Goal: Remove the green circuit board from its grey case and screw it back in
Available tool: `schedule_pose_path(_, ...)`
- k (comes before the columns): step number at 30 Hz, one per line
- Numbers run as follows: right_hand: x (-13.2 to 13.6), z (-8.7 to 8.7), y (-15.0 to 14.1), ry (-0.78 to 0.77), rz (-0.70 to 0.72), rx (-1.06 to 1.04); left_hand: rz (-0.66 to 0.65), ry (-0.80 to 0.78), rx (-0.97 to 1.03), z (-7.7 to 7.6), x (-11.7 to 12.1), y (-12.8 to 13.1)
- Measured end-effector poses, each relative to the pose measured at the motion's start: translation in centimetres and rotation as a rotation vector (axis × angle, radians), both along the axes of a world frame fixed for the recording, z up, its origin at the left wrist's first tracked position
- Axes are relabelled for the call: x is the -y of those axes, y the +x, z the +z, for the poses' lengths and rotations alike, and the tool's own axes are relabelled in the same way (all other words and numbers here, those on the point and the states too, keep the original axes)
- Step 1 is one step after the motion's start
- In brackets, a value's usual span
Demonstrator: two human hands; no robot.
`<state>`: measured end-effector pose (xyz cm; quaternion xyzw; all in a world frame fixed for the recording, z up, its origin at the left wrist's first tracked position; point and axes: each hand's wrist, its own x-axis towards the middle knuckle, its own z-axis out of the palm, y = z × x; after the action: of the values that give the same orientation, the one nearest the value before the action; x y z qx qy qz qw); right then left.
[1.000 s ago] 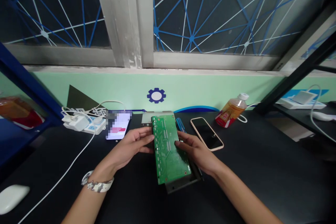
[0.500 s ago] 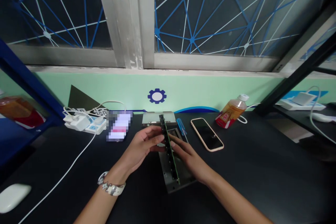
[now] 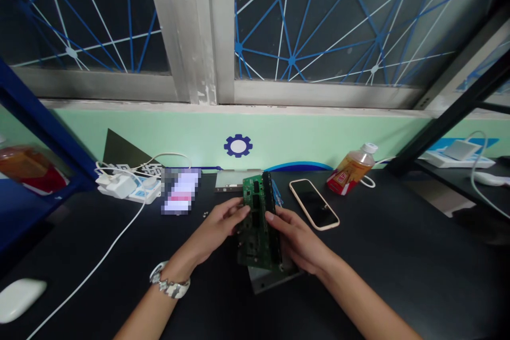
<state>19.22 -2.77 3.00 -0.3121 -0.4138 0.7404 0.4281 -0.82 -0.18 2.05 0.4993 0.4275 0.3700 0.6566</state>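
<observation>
A green circuit board (image 3: 255, 234) with black chips and a long black strip down its right side is held up between my two hands, its broad face tilted toward me. My left hand (image 3: 223, 219) grips its left edge, the thumb on the face. On the right edge, my right hand (image 3: 298, 234) has its thumb on the front and its fingers behind. Below the board lies a dark metal case (image 3: 274, 280), mostly covered. Behind it are a flat silver metal plate (image 3: 228, 180) and a blue screwdriver (image 3: 278, 194), partly hidden.
Small screws (image 3: 205, 214) lie left of the board. To the right are a phone (image 3: 314, 204) and a drink bottle (image 3: 350, 169). A power strip (image 3: 147, 191), a lit phone (image 3: 182, 191), a white cable (image 3: 91, 263) and a white mouse (image 3: 20, 300) are on the left.
The circuit board has turned from edge-on to showing its broad green face. My right hand has shifted slightly right with it, and the screws at left have come into sight.
</observation>
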Motion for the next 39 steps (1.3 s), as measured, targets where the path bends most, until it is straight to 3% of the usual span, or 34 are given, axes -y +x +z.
schedule_pose_path(2,-0.6,0.0,0.4,0.043,-0.032,0.01,0.042,-0.013,-0.024,0.4,-0.2,-0.8)
schedule_pose_path(4,-1.2,-0.1,0.8,0.136,-0.059,0.082,-0.005,0.001,0.004,0.8,-0.4,-1.6)
schedule_pose_path(7,-1.8,-0.4,1.4,0.298,-0.094,0.294,-0.081,0.042,0.058,1.3,-0.5,-2.0)
schedule_pose_path(11,-1.8,-0.5,1.6,0.453,-0.21,0.593,-0.047,0.079,0.029,1.4,-0.6,-1.9)
schedule_pose_path(15,-1.5,-0.3,1.4,0.526,-0.256,0.593,-0.02,0.134,-0.028,1.4,-0.4,-1.8)
schedule_pose_path(22,-0.8,-0.5,1.1,0.702,-0.432,0.635,-0.422,-0.046,-0.005,1.7,0.6,-1.9)
schedule_pose_path(26,-0.1,-0.4,1.0,0.777,-0.405,0.637,-0.525,0.02,-0.017,1.2,0.6,-1.4)
schedule_pose_path(29,0.3,0.3,1.0,0.873,-0.332,0.648,-0.479,0.158,-0.024,0.5,0.5,-1.0)
schedule_pose_path(32,0.6,0.8,1.1,0.963,-0.317,0.683,-0.337,0.301,-0.078,-0.1,0.2,-0.8)
schedule_pose_path(36,0.6,0.9,1.3,0.974,-0.231,0.663,-0.077,0.615,-0.291,-0.7,-0.4,-0.9)
schedule_pose_path(39,0.8,0.9,1.3,0.963,-0.143,0.593,0.027,0.781,-0.45,-0.9,-0.7,-1.0)
